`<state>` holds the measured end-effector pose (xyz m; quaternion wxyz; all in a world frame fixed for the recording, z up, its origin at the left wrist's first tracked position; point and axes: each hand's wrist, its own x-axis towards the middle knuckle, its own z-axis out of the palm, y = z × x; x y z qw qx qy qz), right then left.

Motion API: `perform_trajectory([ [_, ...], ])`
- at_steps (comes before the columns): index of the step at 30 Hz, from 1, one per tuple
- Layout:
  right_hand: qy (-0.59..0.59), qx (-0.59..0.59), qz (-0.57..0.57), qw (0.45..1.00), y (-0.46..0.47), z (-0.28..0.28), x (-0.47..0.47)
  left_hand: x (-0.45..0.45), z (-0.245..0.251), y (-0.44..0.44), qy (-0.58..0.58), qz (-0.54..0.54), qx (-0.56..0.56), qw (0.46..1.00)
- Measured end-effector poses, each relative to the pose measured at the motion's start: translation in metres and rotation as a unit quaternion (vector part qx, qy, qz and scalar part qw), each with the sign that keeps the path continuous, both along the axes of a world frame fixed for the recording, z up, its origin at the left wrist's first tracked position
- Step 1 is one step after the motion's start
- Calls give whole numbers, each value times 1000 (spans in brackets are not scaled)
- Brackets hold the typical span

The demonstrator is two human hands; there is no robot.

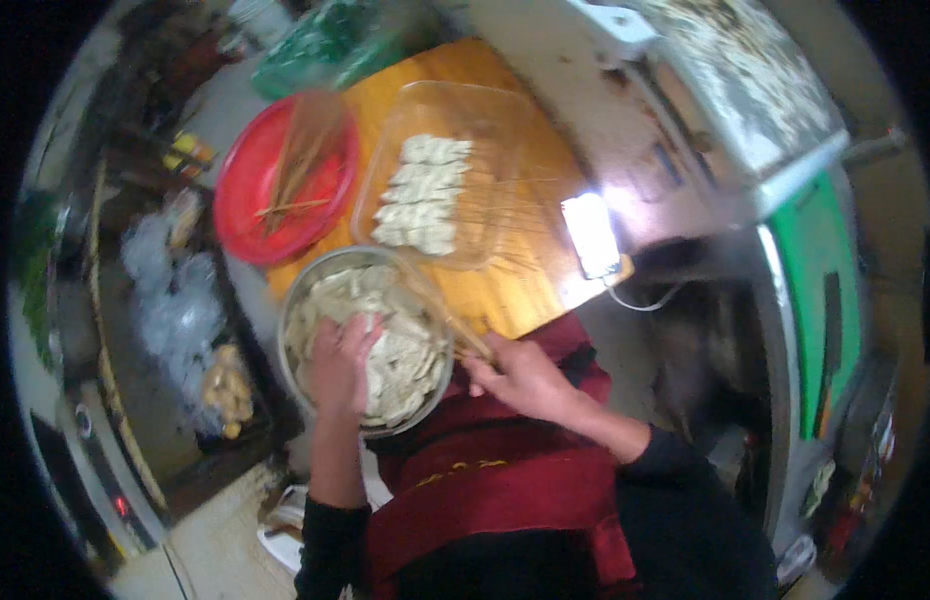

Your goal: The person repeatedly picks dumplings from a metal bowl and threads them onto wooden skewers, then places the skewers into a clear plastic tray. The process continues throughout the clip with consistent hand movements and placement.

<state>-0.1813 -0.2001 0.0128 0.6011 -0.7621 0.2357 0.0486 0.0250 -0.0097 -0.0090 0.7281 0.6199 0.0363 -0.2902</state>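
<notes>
A round metal bowl (286, 360) full of pale, flat food pieces (405, 367) stands before me at the table's near edge. My left hand (343, 349) reaches into it and touches the pieces; blur hides whether its fingers grip one. At the bowl's right rim, my right hand (525, 375) is closed around thin wooden skewers (468, 337), which slant up and left over the rim. Beyond the bowl is a clear plastic tray (502, 251). Several rows of threaded pale pieces (423, 195) lie in its left part, their bare sticks pointing right.
A red plastic basin (236, 195) holding loose wooden skewers (296, 176) stands left of the tray. On the wooden table's (510, 300) right edge lies a lit phone (591, 236) with a white cable. Plastic bags (179, 300) are at left, a green-fronted cabinet (817, 300) at right.
</notes>
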Motion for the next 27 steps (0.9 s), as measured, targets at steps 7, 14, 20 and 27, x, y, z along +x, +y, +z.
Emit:
perform_trajectory([
  [7,57,40,-38,997,0,15,-2,4,6,1,64,-13,-91,994],
  [14,52,33,-29,998,-2,17,4,5,9,2,75,-29,-63,995],
  [20,-4,-15,8,1000,-7,8,1,7,-1,7,72,-74,-46,994],
  [27,-22,-36,30,999,-13,-2,1,7,-4,10,99,-107,-44,988],
])
